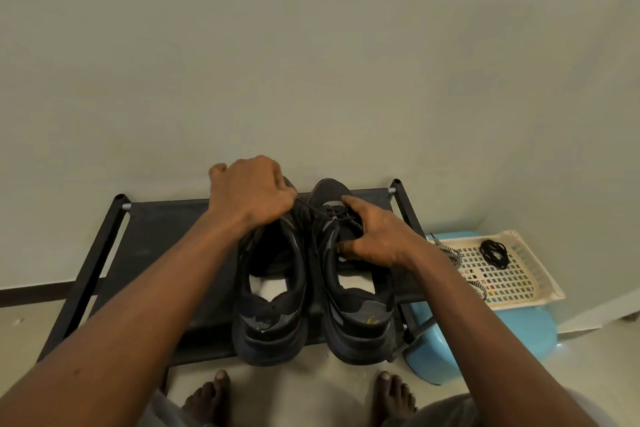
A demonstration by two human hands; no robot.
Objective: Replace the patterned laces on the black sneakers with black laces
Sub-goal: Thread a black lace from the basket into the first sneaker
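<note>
A black lace [313, 209] is held taut in the clenched left hand [251, 192]; the right sneaker [356, 291], on the rack [156, 236], is gripped by the right hand [374, 239]; uneven ends could be left by overpulling

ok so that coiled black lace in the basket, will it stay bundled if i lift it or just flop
Probably floppy: the black lace lies in loose, uneven loops, so it would likely uncoil and dangle when lifted. It is thin cord, so likely very light. It might snag slightly, since it rests on the slotted floor of the basket.
</note>
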